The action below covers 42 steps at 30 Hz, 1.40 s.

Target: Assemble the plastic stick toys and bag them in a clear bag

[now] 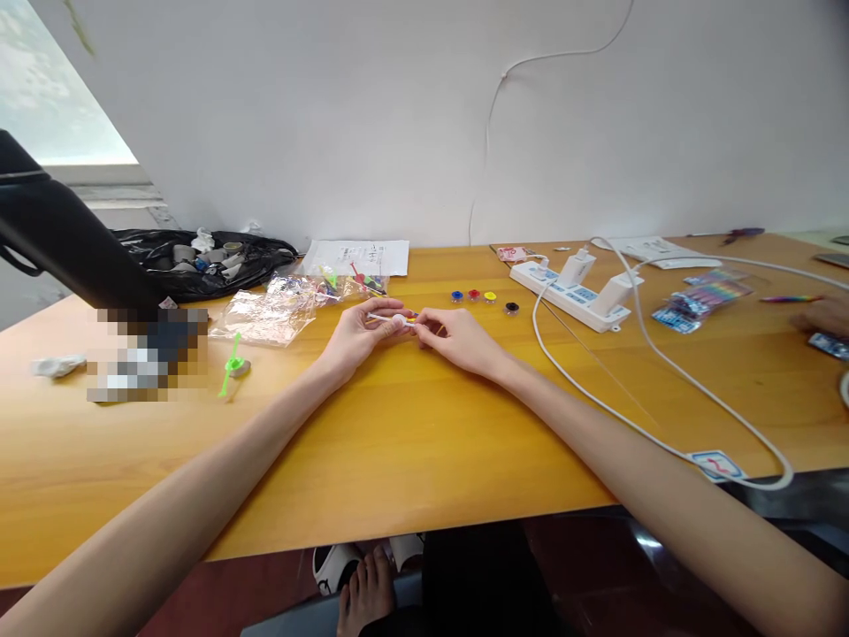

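Far out to the left of the left hand, a white crumpled scrap (58,364) lies on the wooden table (398,442), and closer in there's a green plastic toy (232,364) lying flat, well apart from the fingers. Behind it, a black bag (199,257) sits against the wall with grey bits on top, and clear plastic wrappers (265,317) spread between that bag and the hands.

Now the middle: the left hand (355,338) is curled, fingers pinched on a small white stick piece (393,319), which sits right between the 2 hands, just above the tabletop. The right hand (457,341) meets it from the other side, fingertips closed on the same piece, the 2 hands touching at the tips. A dab of yellow and red shows at the join; what it is I cannot tell.

Just beyond the hands, a sheet of paper (358,257) lies near the wall. Past the right hand, 4 small caps (473,295) line up: blue, red, yellow, then black, near but not touching.

Further right, a white power strip (563,296) carries 2 chargers, and a white cable (663,372) loops toward the table's front edge. Colourful packets (703,299) lie beyond that, and at the far right edge another person's hand (826,317) rests on the table.
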Motion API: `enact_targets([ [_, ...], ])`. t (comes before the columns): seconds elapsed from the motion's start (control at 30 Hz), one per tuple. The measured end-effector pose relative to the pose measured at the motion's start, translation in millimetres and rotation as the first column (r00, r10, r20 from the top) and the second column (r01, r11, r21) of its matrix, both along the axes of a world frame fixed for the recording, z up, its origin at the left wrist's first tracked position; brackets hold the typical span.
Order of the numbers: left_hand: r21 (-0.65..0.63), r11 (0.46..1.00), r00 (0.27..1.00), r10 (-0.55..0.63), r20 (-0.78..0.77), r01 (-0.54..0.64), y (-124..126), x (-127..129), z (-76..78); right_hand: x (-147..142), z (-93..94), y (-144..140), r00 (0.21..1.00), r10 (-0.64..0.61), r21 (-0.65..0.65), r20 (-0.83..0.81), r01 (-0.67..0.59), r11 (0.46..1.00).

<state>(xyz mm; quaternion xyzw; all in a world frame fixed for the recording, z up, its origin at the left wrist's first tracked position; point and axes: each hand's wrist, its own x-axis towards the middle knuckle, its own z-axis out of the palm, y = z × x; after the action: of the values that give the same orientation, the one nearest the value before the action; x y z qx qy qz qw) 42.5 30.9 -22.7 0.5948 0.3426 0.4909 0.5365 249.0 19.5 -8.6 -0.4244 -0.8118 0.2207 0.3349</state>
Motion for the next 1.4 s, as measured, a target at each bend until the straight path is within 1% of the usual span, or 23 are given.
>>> enact_targets([
  [0.07,-0.013,1.0,1.0,0.0,0.008,0.0,-0.9,0.6,0.7,0.0,-0.1,-0.1,1.0,0.003,-0.006,0.009,-0.003,1.0],
  [0.13,-0.01,1.0,1.0,-0.001,0.011,0.002,-3.1,1.9,2.4,0.8,0.2,1.5,1.0,-0.001,-0.029,-0.03,0.0,1.0],
  [0.23,0.001,0.999,0.999,-0.033,0.001,0.033,-7.1,5.0,5.4,3.7,1.3,7.1,0.98,-0.031,-0.134,-0.198,0.004,0.991],
  [0.33,0.013,0.997,0.997,-0.069,-0.037,0.07,-9.2,8.7,6.1,6.6,2.5,12.7,0.929,-0.061,-0.233,-0.364,-0.027,0.972],
  [0.43,0.035,0.993,0.987,-0.104,-0.123,0.109,-8.9,11.0,4.7,6.0,3.3,14.3,0.882,-0.046,-0.264,-0.468,-0.089,0.96],
  [0.53,0.087,0.989,0.975,-0.104,-0.194,0.123,-8.6,11.2,4.0,3.0,4.2,12.0,0.852,-0.038,-0.266,-0.522,-0.121,0.956],
  [0.73,0.234,0.97,0.966,-0.004,-0.26,0.067,-8.2,10.1,4.1,0.8,6.3,8.4,0.836,-0.034,-0.227,-0.547,-0.109,0.968],
  [0.8,0.239,0.968,0.965,-0.006,-0.264,0.072,-7.5,10.2,3.0,1.1,6.3,8.9,0.833,-0.032,-0.207,-0.552,-0.1,0.973],
  [0.93,0.228,0.967,0.965,-0.058,-0.257,0.118,-7.2,10.9,0.9,1.8,6.0,10.9,0.845,-0.045,-0.186,-0.533,-0.065,0.98],
  [1.1,0.266,0.96,0.958,-0.007,-0.286,0.087,-7.0,10.3,0.7,2.2,7.2,11.3,0.846,-0.046,-0.183,-0.532,-0.062,0.981],
  [1.17,0.259,0.959,0.953,-0.033,-0.302,0.115,-7.0,9.8,1.6,2.2,8.1,10.9,0.842,-0.039,-0.179,-0.538,-0.069,0.981],
  [1.27,0.226,0.956,0.941,-0.109,-0.321,0.188,-8.1,9.7,3.9,2.6,9.2,10.7,0.836,-0.043,-0.173,-0.548,-0.063,0.983],
  [1.4,0.238,0.947,0.939,-0.136,-0.315,0.217,-9.1,9.9,5.2,3.8,10.8,10.8,0.828,-0.059,-0.174,-0.558,-0.047,0.984],
])
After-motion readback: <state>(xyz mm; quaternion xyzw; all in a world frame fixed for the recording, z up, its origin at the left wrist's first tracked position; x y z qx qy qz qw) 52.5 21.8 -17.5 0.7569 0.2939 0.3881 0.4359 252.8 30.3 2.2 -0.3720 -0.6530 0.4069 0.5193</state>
